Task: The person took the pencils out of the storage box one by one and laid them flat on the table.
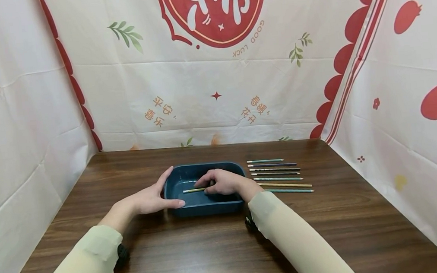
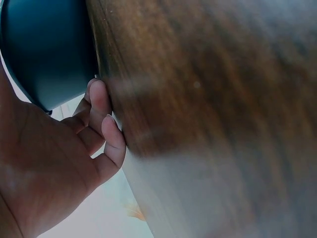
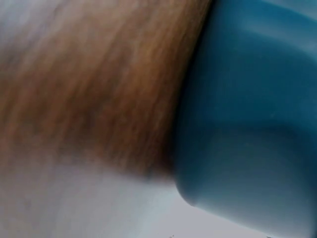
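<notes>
A dark blue rectangular dish sits on the wooden table. My left hand holds its left end, thumb over the near rim and index finger at the far left corner. In the left wrist view, fingers of the left hand bend beside the dish wall. My right hand reaches down inside the dish and pinches a yellowish pencil, which lies level with its pale end to the left. The right wrist view shows only the outside of the dish, not the hand.
Right of the dish, several pencils lie side by side in a column, among them a dark blue pencil, a yellow pencil and a light blue pencil. Printed cloth hangs behind the brown table and along both sides.
</notes>
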